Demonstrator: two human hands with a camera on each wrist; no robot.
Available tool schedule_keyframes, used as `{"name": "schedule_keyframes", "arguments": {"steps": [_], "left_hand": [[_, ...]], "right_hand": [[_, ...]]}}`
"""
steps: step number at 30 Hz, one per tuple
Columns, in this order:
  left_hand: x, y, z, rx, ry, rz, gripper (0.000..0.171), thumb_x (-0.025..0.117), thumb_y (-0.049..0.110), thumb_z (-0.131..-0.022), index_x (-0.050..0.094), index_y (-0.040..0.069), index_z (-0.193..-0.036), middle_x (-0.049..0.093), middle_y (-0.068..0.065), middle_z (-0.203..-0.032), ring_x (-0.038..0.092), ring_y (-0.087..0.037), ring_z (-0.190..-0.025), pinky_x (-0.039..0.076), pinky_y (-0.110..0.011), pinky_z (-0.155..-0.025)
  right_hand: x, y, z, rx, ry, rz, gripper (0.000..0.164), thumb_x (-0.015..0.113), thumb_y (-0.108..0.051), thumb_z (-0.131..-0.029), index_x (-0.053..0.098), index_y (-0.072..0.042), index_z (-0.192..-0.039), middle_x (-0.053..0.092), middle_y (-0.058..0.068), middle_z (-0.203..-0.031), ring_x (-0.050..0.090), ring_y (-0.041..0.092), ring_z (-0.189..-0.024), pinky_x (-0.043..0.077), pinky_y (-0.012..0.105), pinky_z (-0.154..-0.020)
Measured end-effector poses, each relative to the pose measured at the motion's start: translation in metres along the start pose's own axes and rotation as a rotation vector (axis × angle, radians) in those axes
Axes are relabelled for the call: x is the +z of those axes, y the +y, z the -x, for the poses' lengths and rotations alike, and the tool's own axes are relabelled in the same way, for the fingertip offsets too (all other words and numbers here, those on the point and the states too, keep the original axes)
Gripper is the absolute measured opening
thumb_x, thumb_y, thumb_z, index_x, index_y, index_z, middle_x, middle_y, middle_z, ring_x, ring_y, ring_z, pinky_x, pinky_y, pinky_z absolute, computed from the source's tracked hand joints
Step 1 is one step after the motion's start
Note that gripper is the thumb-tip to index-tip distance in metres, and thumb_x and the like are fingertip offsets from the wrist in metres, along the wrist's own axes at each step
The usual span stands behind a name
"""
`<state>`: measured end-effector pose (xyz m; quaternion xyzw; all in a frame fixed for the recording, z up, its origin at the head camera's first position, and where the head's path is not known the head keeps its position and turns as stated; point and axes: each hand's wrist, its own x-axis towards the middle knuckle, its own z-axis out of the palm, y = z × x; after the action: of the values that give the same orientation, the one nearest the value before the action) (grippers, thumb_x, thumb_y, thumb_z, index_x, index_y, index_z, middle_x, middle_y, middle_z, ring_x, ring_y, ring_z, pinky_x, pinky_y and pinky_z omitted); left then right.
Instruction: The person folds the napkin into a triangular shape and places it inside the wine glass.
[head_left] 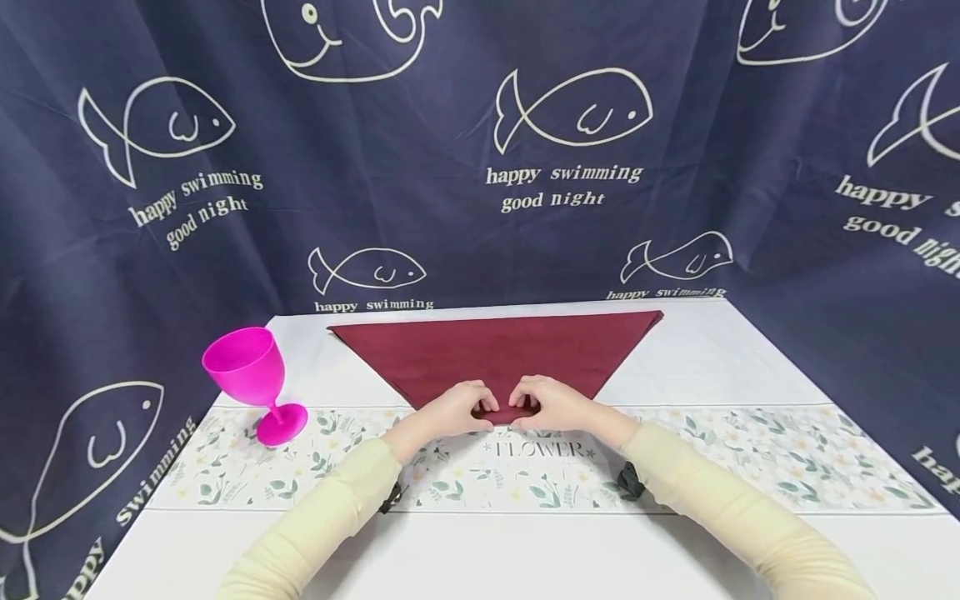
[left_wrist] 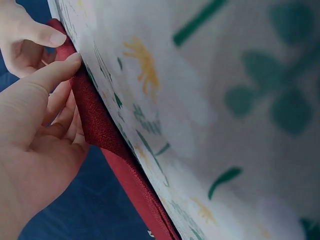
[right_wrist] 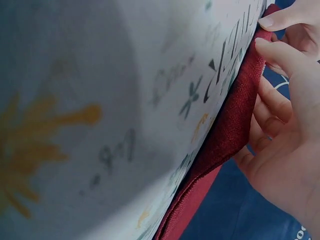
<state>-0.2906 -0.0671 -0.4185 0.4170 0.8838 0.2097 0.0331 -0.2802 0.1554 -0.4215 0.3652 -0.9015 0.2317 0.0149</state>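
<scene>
A dark red cloth napkin lies on the table, its long straight edge at the back and its sides narrowing toward the front. At its narrow front end, my left hand and right hand stand side by side, fingers curled. In the left wrist view, the thumb and fingers of the left hand pinch the turned-up edge of the napkin. Likewise, the right wrist view has the right hand pinching that folded edge of the napkin. The thumbs nearly meet.
To the left stands a bright pink goblet, upright and apart from the napkin. A floral runner marked "FLOWER" crosses the white table. Behind hangs a dark blue curtain printed with fish.
</scene>
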Motion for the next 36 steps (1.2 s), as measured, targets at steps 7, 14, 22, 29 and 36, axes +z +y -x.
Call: {"name": "schedule_keyframes", "arguments": {"steps": [7, 14, 22, 29, 36], "left_hand": [[-0.0005, 0.0018, 0.0020, -0.008, -0.002, -0.003, 0.019, 0.071, 0.010, -0.081, 0.066, 0.007, -0.099, 0.060, -0.002, -0.093, 0.053, -0.015, -0.088, 0.046, -0.028, -0.081], [0.0003, 0.0042, 0.0021, -0.039, -0.008, -0.043, 0.019, 0.065, 0.011, -0.085, 0.065, 0.007, -0.104, 0.060, -0.002, -0.095, 0.053, -0.013, -0.087, 0.046, -0.028, -0.082], [0.0023, 0.0029, 0.0003, -0.047, 0.017, -0.089, 0.021, 0.057, 0.013, -0.092, 0.067, 0.006, -0.109, 0.064, -0.005, -0.099, 0.058, -0.018, -0.094, 0.047, -0.032, -0.087], [0.0020, 0.0034, -0.0002, -0.067, 0.024, -0.104, 0.019, 0.057, 0.014, -0.093, 0.067, 0.007, -0.108, 0.065, -0.004, -0.096, 0.059, -0.017, -0.091, 0.048, -0.032, -0.085], [0.0016, 0.0041, -0.0006, -0.075, 0.053, -0.044, 0.021, 0.055, 0.012, -0.094, 0.064, 0.003, -0.110, 0.067, -0.009, -0.103, 0.062, -0.021, -0.098, 0.049, -0.035, -0.089]], "right_hand": [[-0.0018, -0.0037, -0.0005, 0.017, 0.002, -0.008, 0.020, 0.075, -0.022, -0.078, 0.069, -0.012, -0.094, 0.059, -0.001, -0.083, 0.054, 0.012, -0.076, 0.047, 0.024, -0.070], [-0.0022, -0.0032, 0.0005, -0.011, 0.013, 0.011, 0.015, 0.070, -0.021, -0.082, 0.073, -0.010, -0.092, 0.058, 0.001, -0.080, 0.052, 0.012, -0.070, 0.044, 0.020, -0.065], [-0.0032, -0.0040, 0.0016, -0.001, 0.032, 0.013, 0.015, 0.065, -0.019, -0.087, 0.074, -0.009, -0.093, 0.056, -0.004, -0.078, 0.050, 0.009, -0.066, 0.042, 0.018, -0.062], [-0.0027, -0.0015, 0.0021, 0.005, 0.024, -0.004, 0.016, 0.070, -0.022, -0.084, 0.073, -0.009, -0.093, 0.055, -0.003, -0.077, 0.046, 0.007, -0.068, 0.040, 0.018, -0.062], [-0.0040, -0.0030, 0.0028, 0.010, 0.077, 0.015, 0.018, 0.070, -0.021, -0.084, 0.069, -0.007, -0.095, 0.065, -0.003, -0.081, 0.054, 0.012, -0.072, 0.044, 0.022, -0.066]]}}
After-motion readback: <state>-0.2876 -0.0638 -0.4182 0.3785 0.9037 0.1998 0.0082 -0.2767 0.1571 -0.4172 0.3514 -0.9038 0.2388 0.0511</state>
